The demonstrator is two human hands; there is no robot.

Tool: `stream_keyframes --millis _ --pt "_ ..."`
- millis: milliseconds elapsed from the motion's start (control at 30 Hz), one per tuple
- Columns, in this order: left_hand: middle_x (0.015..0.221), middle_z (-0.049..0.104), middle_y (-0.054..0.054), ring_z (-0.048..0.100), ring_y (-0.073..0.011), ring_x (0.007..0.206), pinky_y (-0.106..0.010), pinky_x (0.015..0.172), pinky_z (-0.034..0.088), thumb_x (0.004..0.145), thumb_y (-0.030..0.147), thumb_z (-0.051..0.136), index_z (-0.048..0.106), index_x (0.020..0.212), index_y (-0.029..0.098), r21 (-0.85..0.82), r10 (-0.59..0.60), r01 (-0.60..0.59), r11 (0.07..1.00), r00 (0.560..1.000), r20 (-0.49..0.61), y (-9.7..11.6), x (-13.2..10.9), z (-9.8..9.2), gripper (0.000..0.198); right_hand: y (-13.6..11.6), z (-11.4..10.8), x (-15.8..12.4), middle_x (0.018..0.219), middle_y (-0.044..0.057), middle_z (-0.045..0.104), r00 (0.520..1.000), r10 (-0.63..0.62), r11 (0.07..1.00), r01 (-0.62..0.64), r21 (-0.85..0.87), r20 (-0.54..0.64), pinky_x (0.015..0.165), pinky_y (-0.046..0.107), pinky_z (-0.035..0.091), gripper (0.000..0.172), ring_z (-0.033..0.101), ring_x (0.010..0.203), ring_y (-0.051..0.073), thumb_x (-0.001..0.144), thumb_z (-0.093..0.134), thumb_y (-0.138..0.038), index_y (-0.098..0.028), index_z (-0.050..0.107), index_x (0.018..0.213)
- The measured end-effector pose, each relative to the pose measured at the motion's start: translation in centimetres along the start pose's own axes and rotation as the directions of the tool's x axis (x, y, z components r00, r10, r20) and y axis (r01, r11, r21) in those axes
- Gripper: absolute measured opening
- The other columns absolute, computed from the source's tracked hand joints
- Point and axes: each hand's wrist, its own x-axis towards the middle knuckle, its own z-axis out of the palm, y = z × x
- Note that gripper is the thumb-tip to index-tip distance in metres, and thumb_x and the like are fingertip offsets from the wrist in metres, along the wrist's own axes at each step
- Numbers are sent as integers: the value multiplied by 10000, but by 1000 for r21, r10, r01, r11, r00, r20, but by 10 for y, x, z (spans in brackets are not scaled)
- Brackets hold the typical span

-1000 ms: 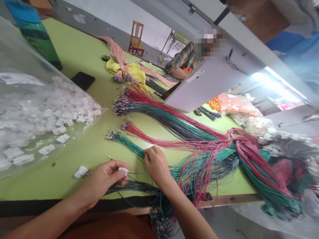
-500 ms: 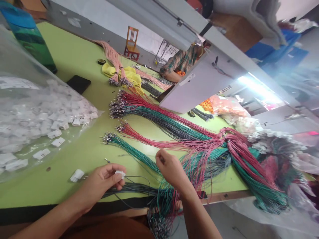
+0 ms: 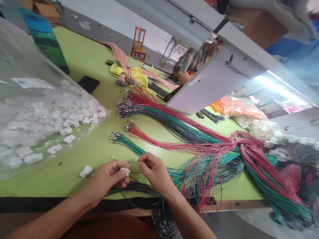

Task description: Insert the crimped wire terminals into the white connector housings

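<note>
My left hand [image 3: 109, 177] pinches a small white plastic connector [image 3: 124, 171] just above the green table [image 3: 82, 59]. My right hand [image 3: 152, 172] is closed in a pinch on a thin green wire [image 3: 133, 163] right beside the connector. That wire comes from the near green wire bundle [image 3: 129, 143]. A red wire bundle [image 3: 159, 138] lies just beyond it. Dark wires [image 3: 134, 188] run under both hands along the table's front edge. One loose white connector [image 3: 86, 171] lies left of my left hand.
A clear bag of white connectors [image 3: 42, 122] fills the left. Larger red, green and black bundles [image 3: 159, 113] stretch to the right. Farther off are a black phone [image 3: 88, 84], a green bottle [image 3: 47, 43], pink wires on yellow cloth [image 3: 129, 74], a white panel [image 3: 209, 86] and a seated person [image 3: 191, 61].
My right hand moved right along the green wires, then came back left with one thin wire to the connector in my left hand. The left hand stayed put.
</note>
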Motion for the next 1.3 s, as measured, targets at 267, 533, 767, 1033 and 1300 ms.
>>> stream_keyframes --millis 267,533,767,1033,1300 --pt "668 674 -7 586 -128 621 -268 654 438 726 349 725 643 936 153 -67 -50 48 997 998 -29 4 0 3 299 10 -5 -8 477 -64 406 996 -77 984 70 -165 -38 421 197 250 132 285 439 64 762 559 -183 -151 667 692" --pt "689 676 -9 589 -123 644 -256 650 442 727 337 733 657 921 154 -79 -39 36 996 998 -39 3 0 1 277 12 -6 -10 533 -32 501 991 -130 965 123 -231 -16 468 194 312 152 393 479 73 718 528 -131 -156 613 595" --pt "695 680 -9 595 -119 650 -242 646 457 724 331 744 670 910 158 -73 -30 27 997 998 -50 2 1 1 265 13 -5 -10 546 -31 531 997 -77 974 79 -214 16 510 186 357 173 437 510 78 735 490 -131 -151 603 605" --pt "700 682 -2 607 -124 658 -258 674 463 746 322 722 652 963 147 -24 -6 4 1000 999 -48 -6 5 -2 287 17 0 -13 557 -38 524 991 -131 959 135 -249 33 516 179 347 163 439 519 73 747 500 -110 -155 591 620" --pt "661 679 6 601 -123 626 -271 672 473 720 306 743 658 947 134 -24 4 -5 1000 999 -37 -6 6 -1 298 17 14 -16 600 -21 576 973 -218 933 229 -276 72 555 188 366 197 491 552 84 813 496 -125 -165 601 652"
